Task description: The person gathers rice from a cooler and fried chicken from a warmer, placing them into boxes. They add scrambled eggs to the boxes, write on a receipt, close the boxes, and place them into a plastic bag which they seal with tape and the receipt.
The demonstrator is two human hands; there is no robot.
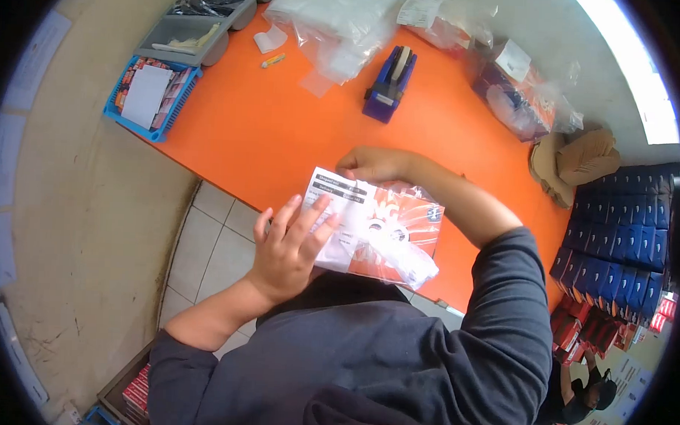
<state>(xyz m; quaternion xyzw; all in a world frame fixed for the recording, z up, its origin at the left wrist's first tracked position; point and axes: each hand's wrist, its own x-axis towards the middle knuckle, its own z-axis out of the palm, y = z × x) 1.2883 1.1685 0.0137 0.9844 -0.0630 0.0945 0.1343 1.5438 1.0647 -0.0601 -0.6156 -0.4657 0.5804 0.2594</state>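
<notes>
A red and white box (395,233) in clear plastic is held near the front edge of the orange table (245,134). On its left part lies a white printed label (332,212). My left hand (288,248) rests on the label with its fingers spread. At the box's far edge is my right hand (371,165), its fingers curled; what they grip, if anything, is hidden. Crumpled clear plastic covers the box's right side. Beyond the hands stands a blue tape dispenser (389,87).
Clear plastic bags (339,21) lie at the back. A blue basket (153,97) and grey trays (185,42) stand at the left. Back right holds a wrapped box (512,95) and brown cardboard (585,157). Blue boxes (617,222) are stacked at right, near another person (577,393).
</notes>
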